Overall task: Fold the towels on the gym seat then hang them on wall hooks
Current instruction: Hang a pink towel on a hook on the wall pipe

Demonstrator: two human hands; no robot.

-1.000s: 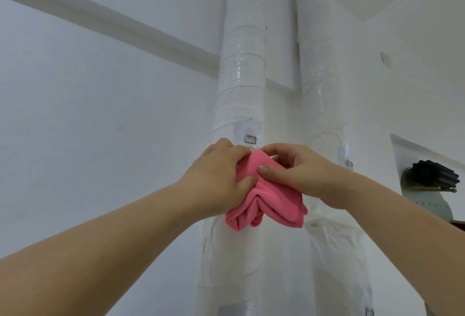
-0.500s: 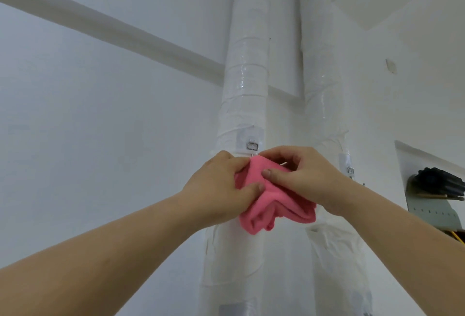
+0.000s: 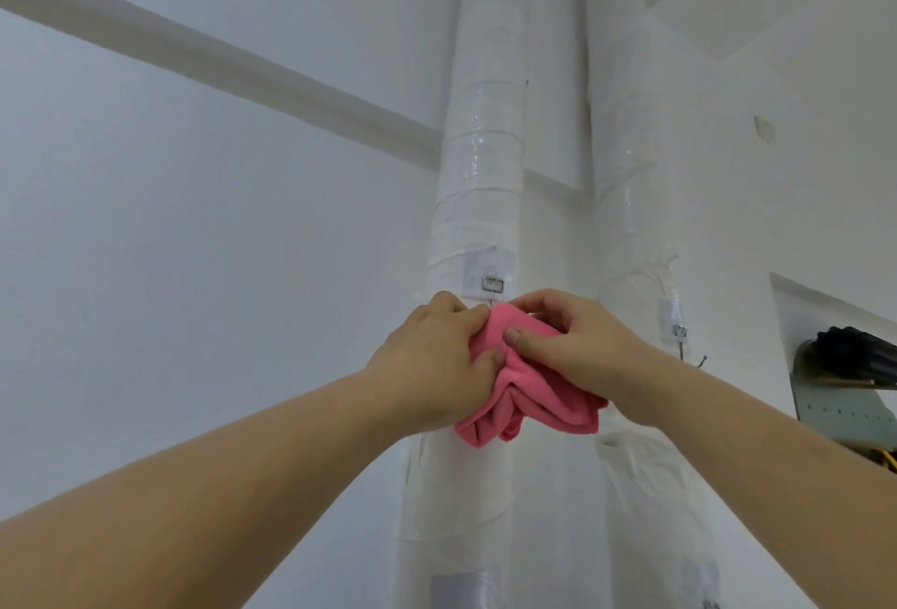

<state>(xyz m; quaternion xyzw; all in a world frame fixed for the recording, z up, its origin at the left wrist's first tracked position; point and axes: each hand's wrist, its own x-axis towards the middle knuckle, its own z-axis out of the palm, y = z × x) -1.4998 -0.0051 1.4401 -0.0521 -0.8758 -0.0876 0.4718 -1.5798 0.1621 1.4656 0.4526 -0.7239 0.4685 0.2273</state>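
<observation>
Arms stretch up and forward into the corner of the room, both bare. Between them is the pink towel (image 3: 534,395), folded into a thick bundle, pressed against the nearer wrapped pipe (image 3: 485,171). It sits just under a clear hook plate (image 3: 491,276) stuck to that pipe.

The left hand (image 3: 432,366) grips the towel's left side. Its fingers are curled over the top edge and its thumb is dug into the cloth at the front. The right hand (image 3: 573,346) holds the right side the same way: fingers hooked over the top, thumb flat on the front of the fold. The two thumbs nearly meet. The towel's loose folded ends hang below both hands, in front of the pipe.

The metal prong of the hook is hidden behind the cloth and fingers, so I cannot tell whether the towel has caught on it.

A second wrapped pipe (image 3: 626,171) stands just to the right of the first. It carries a second hook (image 3: 679,334), bare, beside the right wrist. Both pipes are bound in white sheeting and clear tape. A pale moulding (image 3: 242,70) slants across the white wall (image 3: 194,269) and runs in behind them. At the far right edge a black object (image 3: 854,356) rests above a grey perforated panel (image 3: 849,409).
</observation>
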